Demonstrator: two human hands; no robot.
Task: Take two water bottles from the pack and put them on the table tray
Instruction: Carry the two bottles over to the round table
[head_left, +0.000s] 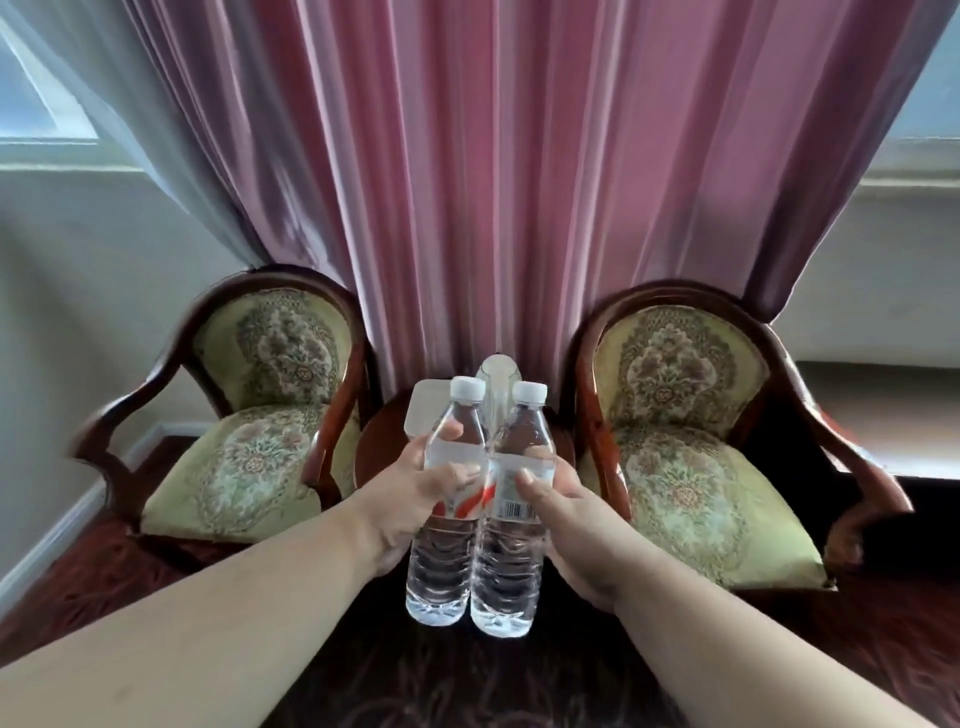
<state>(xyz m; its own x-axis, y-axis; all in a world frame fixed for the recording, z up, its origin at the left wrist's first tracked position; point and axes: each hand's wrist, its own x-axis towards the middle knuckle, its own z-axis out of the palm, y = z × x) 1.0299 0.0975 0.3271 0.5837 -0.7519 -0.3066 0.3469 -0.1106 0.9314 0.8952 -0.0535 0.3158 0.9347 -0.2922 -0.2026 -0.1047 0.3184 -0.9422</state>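
I hold two clear water bottles with white caps side by side in front of me, upright and touching. My left hand grips the left bottle around its red and white label. My right hand grips the right bottle at its label with the barcode. Behind the bottles is a small round dark wooden table with a white tray on it. A clear glass kettle or jug stands on the tray, mostly hidden by the bottles. The pack is not in view.
Two wooden armchairs with green floral cushions flank the table, one at the left and one at the right. A pink curtain hangs behind. The floor is dark red patterned carpet.
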